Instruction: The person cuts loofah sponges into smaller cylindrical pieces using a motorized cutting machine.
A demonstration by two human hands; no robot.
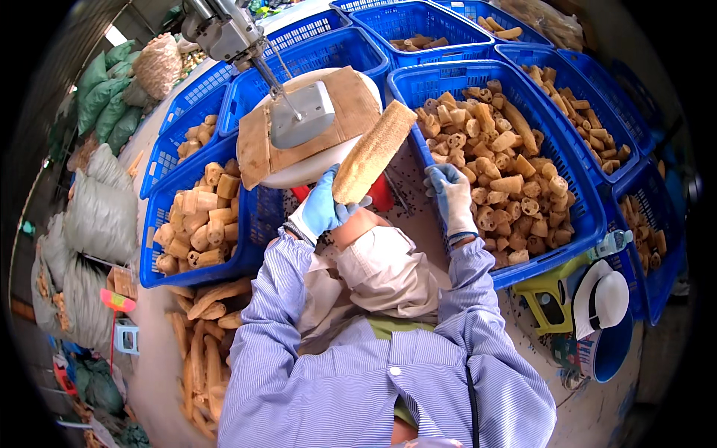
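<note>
- Head view: a long tan loofah slanted up and to the right, between the round white stand and the large blue crate.
- The gloved left hand grasped its lower end, thumb and fingers wrapped around it.
- The gloved right hand hung just beside that large blue crate, fingers bent; whether they gripped the rim could not be told.
- Short cut pieces filled much of this crate.
- Cardboard covered the round white stand, a metal plate on top and a metal machine above.
- At left, a smaller blue crate held more chunks; whole loofahs lay below it.
- At right, a white hat sat near a yellow-green stool.
</note>
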